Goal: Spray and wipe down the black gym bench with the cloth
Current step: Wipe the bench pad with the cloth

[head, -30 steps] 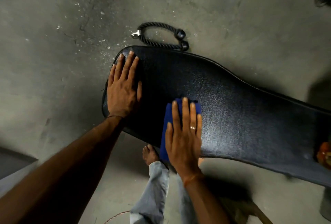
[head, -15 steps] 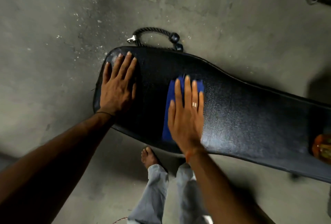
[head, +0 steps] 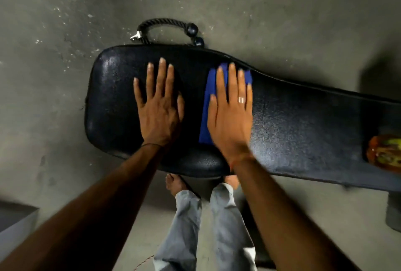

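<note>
While flat on the bench (head: 293,123), both hands apart: left (head: 159,110) bare, right (head: 231,119) atop cloth (head: 209,97).

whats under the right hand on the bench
A folded blue cloth lies flat under the right hand, pressed onto the black bench. Its left strip and far edge show; the rest is covered by the palm.

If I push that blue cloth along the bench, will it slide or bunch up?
The blue cloth looks thin and floppy, so it probably bunches unless pinned flat, as the right hand does now. The bench looks grained, so expect some drag.
</note>
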Demonstrator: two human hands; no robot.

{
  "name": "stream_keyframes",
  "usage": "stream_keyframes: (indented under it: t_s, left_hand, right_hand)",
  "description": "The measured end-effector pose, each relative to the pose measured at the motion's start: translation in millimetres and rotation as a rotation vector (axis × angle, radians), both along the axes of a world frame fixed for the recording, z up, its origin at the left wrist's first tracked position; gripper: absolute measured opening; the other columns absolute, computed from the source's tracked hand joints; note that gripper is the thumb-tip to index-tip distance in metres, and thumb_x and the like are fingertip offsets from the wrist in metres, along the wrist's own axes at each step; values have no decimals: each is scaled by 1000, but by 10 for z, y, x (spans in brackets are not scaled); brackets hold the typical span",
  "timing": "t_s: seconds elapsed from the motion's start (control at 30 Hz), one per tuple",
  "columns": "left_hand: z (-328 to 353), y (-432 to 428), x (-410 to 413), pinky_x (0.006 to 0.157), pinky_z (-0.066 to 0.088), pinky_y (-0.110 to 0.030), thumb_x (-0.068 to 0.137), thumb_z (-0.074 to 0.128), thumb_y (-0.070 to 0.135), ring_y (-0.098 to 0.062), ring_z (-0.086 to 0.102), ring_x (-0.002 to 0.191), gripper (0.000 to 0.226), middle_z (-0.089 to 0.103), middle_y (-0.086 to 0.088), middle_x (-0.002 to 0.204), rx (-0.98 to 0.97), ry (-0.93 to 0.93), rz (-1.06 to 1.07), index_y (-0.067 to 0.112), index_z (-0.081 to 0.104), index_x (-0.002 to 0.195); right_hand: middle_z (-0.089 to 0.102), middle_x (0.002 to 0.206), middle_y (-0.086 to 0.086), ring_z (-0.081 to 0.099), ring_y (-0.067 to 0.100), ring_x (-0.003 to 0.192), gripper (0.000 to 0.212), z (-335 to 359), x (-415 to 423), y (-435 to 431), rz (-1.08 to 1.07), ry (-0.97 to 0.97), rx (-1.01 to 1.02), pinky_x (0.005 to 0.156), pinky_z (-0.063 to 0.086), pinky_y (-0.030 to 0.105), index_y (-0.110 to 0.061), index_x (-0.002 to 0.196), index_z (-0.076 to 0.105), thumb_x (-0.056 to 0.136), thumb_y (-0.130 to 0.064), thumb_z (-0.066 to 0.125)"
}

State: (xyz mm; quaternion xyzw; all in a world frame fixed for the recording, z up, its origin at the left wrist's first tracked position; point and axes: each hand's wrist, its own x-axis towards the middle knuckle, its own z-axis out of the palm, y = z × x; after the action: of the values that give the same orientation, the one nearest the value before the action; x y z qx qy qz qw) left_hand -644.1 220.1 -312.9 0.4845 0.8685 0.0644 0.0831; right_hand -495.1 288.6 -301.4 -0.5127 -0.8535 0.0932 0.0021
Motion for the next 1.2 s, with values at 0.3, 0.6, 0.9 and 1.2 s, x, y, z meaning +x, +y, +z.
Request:
stream_keyframes:
  t_s: [0.3,0.6,0.9,1.2]
  left_hand:
    - [14,-36,34,128,7,-55,104,37,46,-23,6,160,62,12,2,172,-6,-9,-175,26,23,162]
    - [51,-18,22,128,6,-55,102,37,53,-20,5,160,65,13,5,172,4,-40,-160,29,24,161]
    - [44,-22,50,128,6,-55,103,37,51,-21,5,160,64,13,5,172,-7,-17,-155,28,25,161]
    - [87,-6,58,129,2,-53,101,33,49,-21,3,160,65,11,4,172,-29,-39,-150,27,24,161]
  right_hand:
    - [12,176,7,10,27,163,62,-39,512,33,77,-62,-12,132,15,48,-24,167,16,109,-38,29]
    - [6,176,9,3,26,164,63,5,634,-83,-132,-55,-38,133,10,48,-21,168,8,110,-39,23]
    - [23,173,9,18,29,162,60,-107,702,632,-106,-11,17,132,16,48,-22,166,25,109,-38,29]
    - [8,176,9,4,28,163,63,4,1307,-295,-116,-82,-59,131,18,52,-21,168,11,109,-38,27]
